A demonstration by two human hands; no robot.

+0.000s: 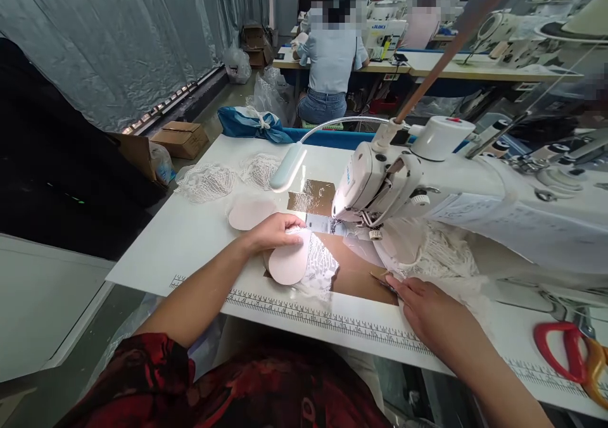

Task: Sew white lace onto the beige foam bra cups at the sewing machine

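My left hand (275,233) is closed on the top edge of a pale pink foam bra cup (287,264), thumb on its face. White lace (321,266) extends from the cup's right side over the table. My right hand (427,301) is closed around small thread snips (380,280), their points turned left; most of the tool is hidden by the fingers. Between and behind both hands is the needle area of a white sewing machine (358,178). Cream lace fabric (441,251) with another cup is bunched right of the needle.
Another foam cup (251,214) and lace pieces (206,182) lie on the left of the white table (152,251). A lamp (289,167) hangs over it. Red-handled scissors (560,352) rest at right. A printed ruler (304,317) follows the front edge. A person (330,57) sits ahead.
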